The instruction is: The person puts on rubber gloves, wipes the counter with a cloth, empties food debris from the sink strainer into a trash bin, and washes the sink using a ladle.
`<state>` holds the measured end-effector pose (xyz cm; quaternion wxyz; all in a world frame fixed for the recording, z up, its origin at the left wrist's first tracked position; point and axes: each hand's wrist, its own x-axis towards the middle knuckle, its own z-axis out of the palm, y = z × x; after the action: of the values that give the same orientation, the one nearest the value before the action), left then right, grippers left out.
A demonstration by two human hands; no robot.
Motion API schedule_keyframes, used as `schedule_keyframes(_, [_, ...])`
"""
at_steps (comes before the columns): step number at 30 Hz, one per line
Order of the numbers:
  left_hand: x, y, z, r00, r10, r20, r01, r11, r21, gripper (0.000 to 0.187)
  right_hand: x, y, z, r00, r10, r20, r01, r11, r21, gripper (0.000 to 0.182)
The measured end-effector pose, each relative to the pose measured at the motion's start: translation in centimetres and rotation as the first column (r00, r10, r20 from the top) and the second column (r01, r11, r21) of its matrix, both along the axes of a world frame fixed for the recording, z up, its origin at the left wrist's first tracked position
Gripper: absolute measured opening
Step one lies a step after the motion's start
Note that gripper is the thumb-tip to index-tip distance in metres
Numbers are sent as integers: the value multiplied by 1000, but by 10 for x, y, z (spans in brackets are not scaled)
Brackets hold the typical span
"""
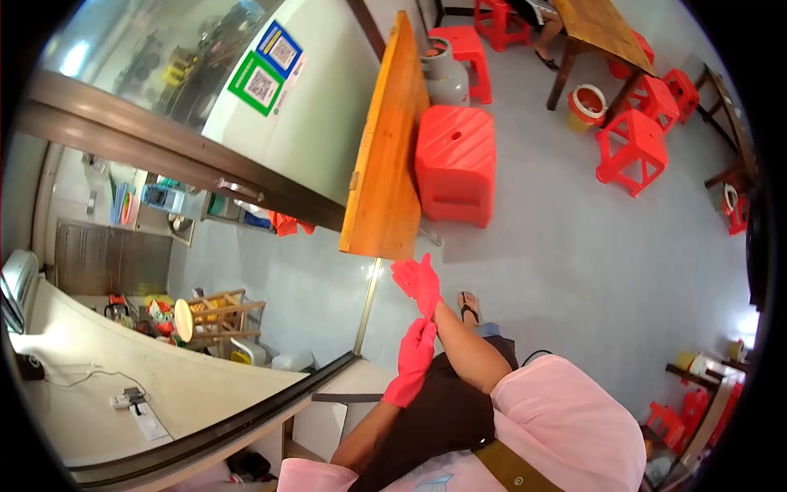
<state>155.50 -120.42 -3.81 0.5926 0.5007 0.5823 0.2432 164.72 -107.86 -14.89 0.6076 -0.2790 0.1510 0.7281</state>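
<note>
Both of my hands wear pink rubber gloves. My right hand (pixel 420 284) is held out in front with its fingers stretched and apart, close to the end of an orange wooden tabletop (pixel 385 156). At the right wrist, my left hand (pixel 416 354) is closed, its fingers pinching the cuff of the right-hand glove (pixel 428 305). The left glove reaches past the wrist, while the right forearm is bare behind the cuff. A dark apron (pixel 447 406) hangs beneath my arms over a pink shirt.
Red plastic stools (pixel 456 160) stand beside the tabletop, near a grey gas cylinder (pixel 447 74). More stools (pixel 633 152), a bucket (pixel 587 107) and a wooden table (pixel 602 29) stand farther back, where a seated person's leg shows. At left are a pale counter (pixel 197 385) and a wooden stool (pixel 187 320).
</note>
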Motion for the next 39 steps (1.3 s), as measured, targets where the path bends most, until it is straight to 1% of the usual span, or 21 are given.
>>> schedule_keyframes(3, [-7, 5, -14, 996, 87, 23, -88, 996, 19, 27, -17, 7, 3, 946, 173, -275, -231, 953, -194, 76])
schedule_keyframes(4, [-7, 9, -2, 992, 112, 58, -112, 994, 9, 27, -30, 8, -10, 951, 147, -271, -236, 914, -331, 74])
schedule_keyframes(7, [-23, 10, -19, 977, 189, 98, -192, 981, 27, 28, -65, 7, -59, 959, 278, -62, -284, 950, -129, 60])
schedule_keyframes(8, [-31, 10, -26, 972, 215, 96, -220, 975, 40, 29, -91, 5, -124, 915, 301, 269, -367, 898, 242, 52])
schedule_keyframes(9, [-43, 16, -17, 976, 209, 67, -211, 977, 20, 31, -117, 4, -187, 849, 81, 522, -395, 755, 524, 44])
schedule_keyframes(10, [-58, 27, -2, 979, 199, 40, -199, 980, -2, 34, -125, 12, -158, 890, 143, 433, -367, 788, 495, 44])
schedule_keyframes(12, [-79, 35, -7, 968, 251, 21, -251, 968, 17, 35, -131, 40, -59, 940, 341, -9, -328, 911, 248, 66])
schedule_keyframes(14, [-98, 38, -45, 921, 387, 41, -389, 915, 104, 31, -151, 61, 4, 893, 432, -125, -421, 901, 104, 84])
schedule_keyframes(15, [-109, 44, -42, 909, 410, 77, -416, 906, 74, 29, -165, 67, 14, 864, 468, -188, -471, 882, 31, 93])
schedule_keyframes(16, [-120, 52, -39, 895, 433, 112, -440, 897, 46, 27, -180, 79, 16, 783, 523, -337, -520, 847, 107, 109])
schedule_keyframes(19, [-167, 69, -33, 892, 430, 140, -436, 900, 13, 28, -222, 101, 30, 835, 471, -284, -484, 875, 26, 97])
schedule_keyframes(20, [-182, 81, -33, 897, 416, 148, -424, 905, 30, 29, -241, 110, 6, 851, 485, -204, -461, 874, 155, 75])
schedule_keyframes(21, [-197, 90, -32, 886, 425, 185, -431, 902, -11, 28, -262, 119, -24, 902, 427, 67, -429, 864, 263, 67])
schedule_keyframes(22, [-213, 100, -30, 873, 436, 219, -437, 898, -46, 26, -282, 132, -24, 897, 308, 317, -417, 826, 380, 59])
schedule_keyframes(24, [-246, 114, -25, 843, 460, 279, -464, 884, -56, 23, -316, 151, -27, 954, 188, 235, -266, 892, 366, 46])
schedule_keyframes(27, [-279, 134, -7, 797, 495, 346, -528, 849, -1, 20, -350, 177, 49, 920, 280, 275, -355, 891, 282, 47])
schedule_keyframes(28, [-289, 140, -1, 785, 512, 348, -549, 836, 8, 20, -362, 188, 51, 904, 371, 213, -416, 878, 236, 60])
schedule_keyframes(31, [-321, 167, 25, 780, 559, 280, -593, 804, 45, 18, -395, 193, 100, 817, 576, -26, -560, 804, 199, 74])
schedule_keyframes(32, [-333, 175, 29, 780, 577, 243, -605, 795, 55, 18, -409, 197, 88, 782, 621, -45, -598, 769, 228, 88])
schedule_keyframes(35, [-369, 203, 14, 783, 622, 25, -604, 749, 274, 18, -453, 218, 50, 698, 671, 250, -715, 634, 295, 91])
schedule_keyframes(39, [-405, 247, 26, 659, 748, -80, -690, 644, 331, 19, -497, 253, 52, 502, 676, 540, -853, 489, 182, 85])
